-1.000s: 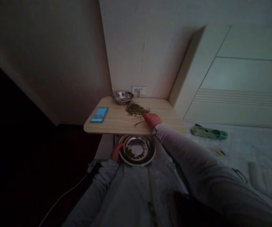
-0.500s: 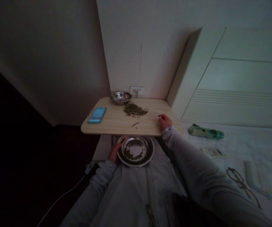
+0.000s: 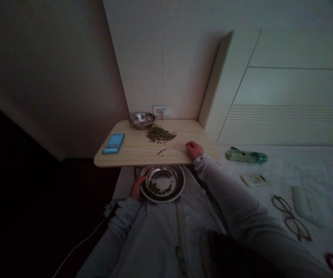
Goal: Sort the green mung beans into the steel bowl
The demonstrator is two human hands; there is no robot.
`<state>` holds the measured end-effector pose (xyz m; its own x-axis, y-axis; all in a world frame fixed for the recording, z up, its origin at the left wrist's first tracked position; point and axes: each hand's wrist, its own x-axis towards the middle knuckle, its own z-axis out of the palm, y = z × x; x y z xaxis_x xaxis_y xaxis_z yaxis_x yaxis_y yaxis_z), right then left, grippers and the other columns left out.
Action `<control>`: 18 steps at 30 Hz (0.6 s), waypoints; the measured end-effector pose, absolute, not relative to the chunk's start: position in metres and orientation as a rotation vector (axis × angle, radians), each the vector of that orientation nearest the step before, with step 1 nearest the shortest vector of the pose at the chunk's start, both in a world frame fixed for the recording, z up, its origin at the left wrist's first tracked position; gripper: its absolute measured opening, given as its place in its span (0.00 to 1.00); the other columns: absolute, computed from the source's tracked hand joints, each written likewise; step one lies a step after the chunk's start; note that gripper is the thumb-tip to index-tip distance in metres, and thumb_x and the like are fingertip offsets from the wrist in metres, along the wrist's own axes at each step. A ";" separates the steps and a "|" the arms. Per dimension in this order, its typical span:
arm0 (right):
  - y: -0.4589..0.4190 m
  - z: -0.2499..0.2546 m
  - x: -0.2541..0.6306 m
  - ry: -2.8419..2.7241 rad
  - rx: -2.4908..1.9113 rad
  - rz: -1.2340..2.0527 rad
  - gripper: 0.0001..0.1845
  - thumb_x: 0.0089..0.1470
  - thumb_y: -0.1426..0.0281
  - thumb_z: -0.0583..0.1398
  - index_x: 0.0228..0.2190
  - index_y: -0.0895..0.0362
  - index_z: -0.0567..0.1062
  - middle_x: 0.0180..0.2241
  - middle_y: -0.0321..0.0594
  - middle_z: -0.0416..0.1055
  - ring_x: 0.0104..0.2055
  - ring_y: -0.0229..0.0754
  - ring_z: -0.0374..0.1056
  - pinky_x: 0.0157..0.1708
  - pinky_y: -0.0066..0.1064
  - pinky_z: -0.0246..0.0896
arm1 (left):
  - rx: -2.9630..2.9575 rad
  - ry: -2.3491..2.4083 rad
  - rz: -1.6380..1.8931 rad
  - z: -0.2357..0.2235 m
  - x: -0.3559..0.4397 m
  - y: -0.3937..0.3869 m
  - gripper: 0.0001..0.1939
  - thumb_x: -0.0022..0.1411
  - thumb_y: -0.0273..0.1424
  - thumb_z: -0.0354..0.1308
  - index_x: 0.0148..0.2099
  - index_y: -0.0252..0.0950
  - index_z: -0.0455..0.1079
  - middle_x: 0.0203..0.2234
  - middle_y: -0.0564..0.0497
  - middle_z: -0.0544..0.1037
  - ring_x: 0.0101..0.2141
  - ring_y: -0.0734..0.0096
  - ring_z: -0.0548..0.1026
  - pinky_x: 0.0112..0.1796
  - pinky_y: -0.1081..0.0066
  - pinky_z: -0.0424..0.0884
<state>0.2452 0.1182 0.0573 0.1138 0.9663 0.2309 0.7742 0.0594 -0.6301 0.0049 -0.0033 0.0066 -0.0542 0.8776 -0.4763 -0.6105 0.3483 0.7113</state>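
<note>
My left hand (image 3: 136, 189) grips the left rim of a steel bowl (image 3: 163, 183) held just below the front edge of a small wooden table (image 3: 137, 148). Some green beans lie in that bowl. My right hand (image 3: 194, 149) rests on the tabletop near its front right, fingers curled, touching a thin pale scrap (image 3: 180, 146). A pile of green beans (image 3: 159, 134) sits mid-table, with a few stray ones (image 3: 163, 151) closer to the edge. What the curled fingers hold, if anything, is too small to see.
A second steel bowl (image 3: 142, 119) stands at the table's back, by a wall socket (image 3: 161, 111). A blue phone-like item (image 3: 113, 143) lies at the table's left. On the bed to the right: a green case (image 3: 246, 156), a card (image 3: 255, 179), glasses (image 3: 291, 217). A white cable (image 3: 82, 241) trails on the floor.
My right hand drew back from the bean pile to the table's right, then slid a little left to the pale scrap. The view has shifted rightward; the left hand kept holding the bowl.
</note>
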 end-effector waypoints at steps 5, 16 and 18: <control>0.112 0.057 0.243 -1.716 -1.709 0.412 0.14 0.41 0.68 0.48 0.28 0.57 0.70 0.22 0.35 0.67 0.25 0.35 0.59 0.27 0.26 0.53 | 0.316 1.081 1.283 0.006 0.004 -0.003 0.06 0.39 0.33 0.57 0.22 0.36 0.67 0.17 0.53 0.72 0.28 0.65 0.72 0.33 0.68 0.65; 0.103 0.056 0.240 -1.746 -1.672 0.403 0.14 0.41 0.67 0.48 0.28 0.57 0.70 0.20 0.35 0.65 0.24 0.34 0.58 0.25 0.25 0.51 | 0.416 1.012 1.317 0.002 0.004 -0.002 0.10 0.38 0.33 0.57 0.27 0.34 0.70 0.21 0.50 0.75 0.32 0.62 0.72 0.36 0.67 0.65; 0.103 0.055 0.240 -1.737 -1.669 0.411 0.14 0.41 0.67 0.48 0.28 0.57 0.70 0.20 0.35 0.64 0.23 0.34 0.57 0.24 0.25 0.50 | 0.417 1.027 1.324 0.001 0.003 -0.002 0.10 0.38 0.33 0.58 0.27 0.34 0.70 0.20 0.50 0.75 0.32 0.62 0.72 0.36 0.67 0.65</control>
<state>0.2404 0.1030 0.0552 0.0573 0.9655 0.2540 0.7495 0.1264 -0.6498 0.0029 -0.0023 0.0014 -0.0876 0.9235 -0.3735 -0.5917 0.2534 0.7653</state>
